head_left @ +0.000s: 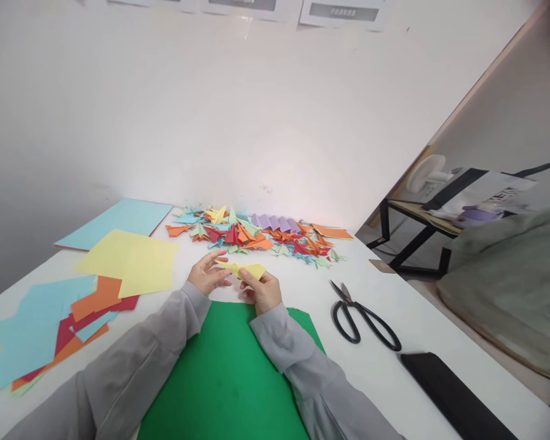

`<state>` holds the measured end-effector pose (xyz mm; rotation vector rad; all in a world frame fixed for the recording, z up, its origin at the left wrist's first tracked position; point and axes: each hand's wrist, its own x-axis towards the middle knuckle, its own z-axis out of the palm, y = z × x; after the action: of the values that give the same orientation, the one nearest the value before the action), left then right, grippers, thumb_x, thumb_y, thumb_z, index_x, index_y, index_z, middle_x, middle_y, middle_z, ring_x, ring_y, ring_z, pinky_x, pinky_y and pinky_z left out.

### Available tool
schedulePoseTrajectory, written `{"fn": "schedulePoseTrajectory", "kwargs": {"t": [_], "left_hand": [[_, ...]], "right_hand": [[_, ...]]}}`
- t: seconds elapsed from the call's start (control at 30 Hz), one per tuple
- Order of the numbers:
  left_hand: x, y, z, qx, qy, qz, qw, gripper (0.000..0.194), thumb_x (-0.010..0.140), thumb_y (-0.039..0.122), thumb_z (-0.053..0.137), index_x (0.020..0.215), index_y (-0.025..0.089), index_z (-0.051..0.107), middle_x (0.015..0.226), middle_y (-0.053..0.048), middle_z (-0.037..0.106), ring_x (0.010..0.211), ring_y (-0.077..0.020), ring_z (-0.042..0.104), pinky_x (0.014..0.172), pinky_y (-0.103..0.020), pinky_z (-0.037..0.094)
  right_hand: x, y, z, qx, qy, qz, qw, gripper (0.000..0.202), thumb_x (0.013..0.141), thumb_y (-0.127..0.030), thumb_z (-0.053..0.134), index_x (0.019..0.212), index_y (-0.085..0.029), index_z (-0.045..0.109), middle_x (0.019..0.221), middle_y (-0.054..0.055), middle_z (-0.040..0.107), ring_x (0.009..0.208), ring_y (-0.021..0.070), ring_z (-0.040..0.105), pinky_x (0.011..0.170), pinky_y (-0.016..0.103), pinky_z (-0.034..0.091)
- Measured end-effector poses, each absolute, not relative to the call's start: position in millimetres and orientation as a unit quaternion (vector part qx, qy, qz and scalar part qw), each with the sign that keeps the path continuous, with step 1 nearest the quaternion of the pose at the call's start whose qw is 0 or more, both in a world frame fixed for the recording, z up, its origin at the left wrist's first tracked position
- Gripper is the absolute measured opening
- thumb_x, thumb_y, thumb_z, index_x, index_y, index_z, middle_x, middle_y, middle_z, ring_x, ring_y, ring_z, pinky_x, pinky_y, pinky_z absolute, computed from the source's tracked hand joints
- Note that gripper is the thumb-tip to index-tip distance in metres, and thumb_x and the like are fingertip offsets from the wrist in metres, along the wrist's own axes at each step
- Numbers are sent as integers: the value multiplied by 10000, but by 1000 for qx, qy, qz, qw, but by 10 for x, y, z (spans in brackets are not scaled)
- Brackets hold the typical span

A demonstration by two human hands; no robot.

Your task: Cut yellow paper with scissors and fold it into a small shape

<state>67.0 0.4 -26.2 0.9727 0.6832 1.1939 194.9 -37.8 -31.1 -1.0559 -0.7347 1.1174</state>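
A small yellow folded paper (pixel 252 269) with a narrow pointed end is held above the far edge of the green sheet (pixel 224 366). My right hand (pixel 266 291) grips its wider right side, thumb on top. Around the pointed left end is my left hand (pixel 207 274), its fingers apart and curved; whether they touch the paper is hard to make out. Just beyond both hands lies a heap of folded paper pieces (pixel 233 235) in red, orange, yellow, green and blue.
Purple folded pieces (pixel 275 223) stand in a row at the back. Black-handled scissors (pixel 364 318) and a black flat object (pixel 453 394) lie to the right. Leftward are yellow sheets (pixel 132 260), light blue sheets (pixel 27 324), orange pieces (pixel 96 296) and a large blue sheet (pixel 117 223).
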Motion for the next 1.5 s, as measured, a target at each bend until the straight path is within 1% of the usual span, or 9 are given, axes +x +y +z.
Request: {"fn": "schedulePoseTrajectory", "kwargs": {"t": [0.13, 0.2, 0.47, 0.6, 0.77, 0.97, 1.1, 1.33, 1.5], "left_hand": [[682, -28, -275, 496, 313, 505, 633, 380, 488, 235, 766, 812, 106, 615, 634, -20, 620, 522, -117, 582, 516, -263, 517], [683, -38, -269, 503, 318, 510, 620, 355, 481, 233, 768, 776, 100, 620, 590, -13, 621, 489, -104, 572, 510, -248, 513], [714, -47, -285, 502, 291, 566, 586, 273, 453, 167, 761, 696, 105, 652, 866, -42, 581, 575, -109, 596, 462, -226, 510], [707, -46, -286, 496, 302, 556, 595, 285, 461, 147, 747, 721, 107, 638, 813, -44, 616, 565, -101, 584, 464, -216, 498], [688, -36, -286, 511, 316, 526, 602, 283, 504, 138, 721, 775, 115, 641, 570, -3, 610, 490, -74, 544, 447, -171, 462], [700, -30, -294, 529, 311, 553, 563, 191, 497, 166, 727, 679, 132, 679, 762, -25, 604, 525, -74, 549, 404, -168, 452], [711, -30, -298, 534, 310, 562, 550, 125, 497, 179, 728, 596, 125, 674, 725, -17, 583, 516, -75, 543, 418, -184, 472], [710, -32, -282, 529, 327, 557, 550, 161, 479, 208, 742, 588, 119, 664, 695, -14, 574, 513, -80, 531, 400, -182, 462], [694, -28, -270, 530, 334, 545, 557, 178, 475, 229, 747, 588, 128, 653, 671, -4, 574, 476, -69, 508, 406, -195, 450]], "right_hand": [[1951, -390, -306, -465, -341, 490, 654, 330, 516, -358, 743, 735, -130, 648, 550, -20, 584, 410, 55, 455, 310, 157, 353], [1948, -390, -300, -467, -345, 487, 653, 345, 519, -356, 741, 765, -132, 649, 554, -22, 582, 415, 57, 456, 313, 158, 353], [1935, -415, -254, -479, -368, 462, 650, 420, 498, -348, 741, 842, -137, 625, 566, -31, 570, 462, 82, 476, 349, 185, 377], [1942, -435, -239, -482, -408, 445, 635, 481, 502, -342, 737, 916, -136, 605, 559, -42, 548, 467, 85, 462, 362, 194, 380], [1935, -442, -273, -473, -450, 427, 625, 507, 530, -331, 725, 978, -145, 576, 662, -32, 550, 473, 69, 431, 363, 196, 388], [1931, -432, -270, -478, -459, 406, 629, 621, 562, -350, 695, 1120, -172, 490, 705, -16, 524, 544, 103, 473, 359, 195, 395], [1928, -427, -254, -465, -477, 360, 654, 748, 574, -298, 692, 1241, -261, 355, 827, 3, 512, 671, 133, 534, 415, 187, 416], [1944, -454, -274, -479, -501, 294, 657, 601, 625, -249, 647, 1170, -286, 399, 1110, 58, 419, 875, 159, 507, 587, 238, 483], [1934, -494, -258, -491, -562, 189, 638, 374, 664, -237, 609, 1023, -255, 507, 1117, 67, 413, 965, 188, 478, 677, 290, 484]]}}
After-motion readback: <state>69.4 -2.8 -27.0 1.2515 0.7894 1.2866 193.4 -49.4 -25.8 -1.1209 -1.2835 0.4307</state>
